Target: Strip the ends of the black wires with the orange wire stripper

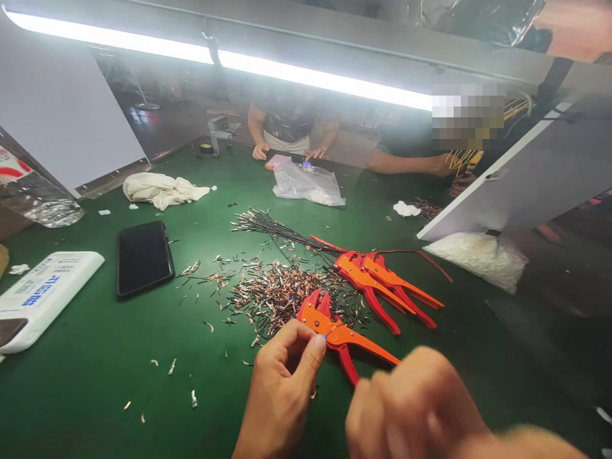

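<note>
My left hand (284,376) is closed in a pinch, thumb against forefinger, with a small blue piece (326,336) showing at the fingertips. Just behind it lie orange and red wire strippers (329,325), jaws toward the scrap pile. My right hand (406,408) is curled and blurred by motion in front of the strippers' handles; what it holds, if anything, is hidden. A heap of stripped wire ends and copper scraps (275,296) spreads beyond the left hand. Two more wire strippers (377,277) rest behind, beside a bundle of black wires (287,233) with bare metal ends.
On the green table (191,370) are a black phone (145,258), a white device (48,293), a cloth (162,189) and a clear plastic bag (308,182). White panels (516,166) stand at both sides. Two people work across the table; one holds yellow wires (461,159).
</note>
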Demonstrator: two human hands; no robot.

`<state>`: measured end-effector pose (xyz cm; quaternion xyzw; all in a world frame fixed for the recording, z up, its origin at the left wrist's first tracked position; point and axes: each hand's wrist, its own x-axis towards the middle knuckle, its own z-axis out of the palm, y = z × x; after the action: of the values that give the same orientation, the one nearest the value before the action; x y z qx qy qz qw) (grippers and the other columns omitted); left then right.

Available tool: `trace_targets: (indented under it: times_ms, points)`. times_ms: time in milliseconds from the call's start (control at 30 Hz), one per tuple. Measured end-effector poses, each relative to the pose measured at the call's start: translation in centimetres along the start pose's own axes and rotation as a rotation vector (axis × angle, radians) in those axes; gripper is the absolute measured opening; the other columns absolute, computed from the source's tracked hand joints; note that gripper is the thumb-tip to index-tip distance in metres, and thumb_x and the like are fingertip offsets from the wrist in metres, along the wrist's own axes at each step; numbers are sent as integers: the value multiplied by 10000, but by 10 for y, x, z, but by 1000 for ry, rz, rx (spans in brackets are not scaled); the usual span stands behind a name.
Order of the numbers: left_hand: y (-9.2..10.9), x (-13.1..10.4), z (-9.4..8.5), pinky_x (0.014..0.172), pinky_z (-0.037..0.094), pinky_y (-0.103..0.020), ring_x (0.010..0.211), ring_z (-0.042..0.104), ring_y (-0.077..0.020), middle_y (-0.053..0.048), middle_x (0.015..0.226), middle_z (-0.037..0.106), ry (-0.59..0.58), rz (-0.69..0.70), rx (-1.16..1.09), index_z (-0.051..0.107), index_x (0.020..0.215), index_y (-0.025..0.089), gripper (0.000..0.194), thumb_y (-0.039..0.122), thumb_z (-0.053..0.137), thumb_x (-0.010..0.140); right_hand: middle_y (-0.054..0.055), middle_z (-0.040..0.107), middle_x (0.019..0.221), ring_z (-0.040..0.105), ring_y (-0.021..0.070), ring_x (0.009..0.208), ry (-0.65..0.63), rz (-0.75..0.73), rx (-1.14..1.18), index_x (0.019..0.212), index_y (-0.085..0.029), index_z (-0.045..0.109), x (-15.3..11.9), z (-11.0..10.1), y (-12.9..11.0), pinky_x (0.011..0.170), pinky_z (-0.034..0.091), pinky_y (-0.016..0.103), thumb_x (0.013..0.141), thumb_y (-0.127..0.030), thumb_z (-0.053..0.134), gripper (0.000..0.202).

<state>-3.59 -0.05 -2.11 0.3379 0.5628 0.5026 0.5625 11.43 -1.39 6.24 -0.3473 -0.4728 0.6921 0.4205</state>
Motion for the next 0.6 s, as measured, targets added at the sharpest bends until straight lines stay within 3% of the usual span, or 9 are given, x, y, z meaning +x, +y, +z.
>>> trace_targets:
  times_ms: [67,133,233,400,600]
  points:
    - [4,-2,1,470,290,-192,504,328,-76,60,564,416,42,12,7,557,663,179,332,464,660,798,33,521,807,528,199,656,55,-121,-21,861,-347,659,21,2,15,602,414,405,860,-381,659,33]
    - [7,-4,0,466,274,-197,493,309,-74,65,543,397,100,31,26,571,657,179,301,430,662,798,26,498,839,530,190,735,253,-362,-240,901,-283,613,38,-4,35,625,420,351,914,-335,609,53]
    - [9,-5,-5,480,299,-201,505,354,-84,49,557,449,140,92,96,592,666,182,274,408,651,810,24,508,921,538,161,776,361,-434,-543,959,-240,591,54,-21,61,678,444,320,941,-285,532,77]
    - [4,-5,-13,548,370,-198,569,454,-100,33,622,528,152,129,242,602,722,191,248,407,612,844,11,544,943,552,167,909,361,-467,-721,952,-251,607,64,-39,76,737,457,277,940,-230,527,83]
    - [-7,-1,-19,530,372,-201,575,468,-102,31,656,564,152,152,329,628,755,201,267,457,607,826,21,523,1027,567,154,895,289,-527,-729,1014,-261,632,67,-36,83,813,473,296,917,-183,536,157]
